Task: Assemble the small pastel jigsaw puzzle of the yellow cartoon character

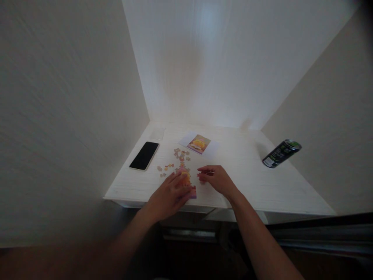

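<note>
No text can be read
The can [281,154] carries pale and green markings on its dark side and a whitish label block near its base, all too small and blurred to make out as words or numbers.

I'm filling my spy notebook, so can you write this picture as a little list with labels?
Left hand: laid over a partly joined puzzle
Right hand: at a small pink piece; grip unclear
Loose pieces: beyond and left of the puzzle
Picture card: flat, beyond the pieces
Phone: left, screen dark
Can: standing at the right
Table: white
</note>
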`<state>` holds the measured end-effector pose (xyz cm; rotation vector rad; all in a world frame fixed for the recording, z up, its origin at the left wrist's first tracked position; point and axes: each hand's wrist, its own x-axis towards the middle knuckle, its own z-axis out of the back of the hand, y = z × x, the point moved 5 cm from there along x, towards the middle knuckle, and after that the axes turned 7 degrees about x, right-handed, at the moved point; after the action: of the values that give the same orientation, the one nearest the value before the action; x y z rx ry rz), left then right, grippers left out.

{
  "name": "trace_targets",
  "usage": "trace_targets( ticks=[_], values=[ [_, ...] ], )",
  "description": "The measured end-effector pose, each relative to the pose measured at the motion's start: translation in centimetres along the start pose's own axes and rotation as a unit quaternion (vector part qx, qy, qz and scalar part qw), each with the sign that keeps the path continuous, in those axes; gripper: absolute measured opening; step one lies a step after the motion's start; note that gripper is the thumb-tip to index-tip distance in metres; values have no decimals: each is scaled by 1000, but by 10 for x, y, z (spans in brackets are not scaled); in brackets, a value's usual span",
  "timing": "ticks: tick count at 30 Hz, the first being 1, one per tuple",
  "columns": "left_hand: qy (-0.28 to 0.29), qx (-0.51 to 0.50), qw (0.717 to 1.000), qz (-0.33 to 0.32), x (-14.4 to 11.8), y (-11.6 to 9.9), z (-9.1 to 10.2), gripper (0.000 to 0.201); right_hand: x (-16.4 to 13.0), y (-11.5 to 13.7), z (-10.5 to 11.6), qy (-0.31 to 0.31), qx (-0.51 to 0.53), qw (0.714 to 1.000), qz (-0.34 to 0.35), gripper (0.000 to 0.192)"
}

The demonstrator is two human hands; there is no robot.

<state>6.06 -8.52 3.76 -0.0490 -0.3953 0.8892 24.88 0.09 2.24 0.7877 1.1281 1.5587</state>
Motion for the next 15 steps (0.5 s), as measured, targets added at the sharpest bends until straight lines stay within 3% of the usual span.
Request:
trace_targets(
  ticks=[6,15],
  values=[
    [0,-9,1000,-3,0,1,-7,29,2,-11,-15,33,117,991,-55,23],
    [-6,-7,1000,10,-1,3,-8,29,16,-13,-19,42,-30,998,-44,15]
  ],
)
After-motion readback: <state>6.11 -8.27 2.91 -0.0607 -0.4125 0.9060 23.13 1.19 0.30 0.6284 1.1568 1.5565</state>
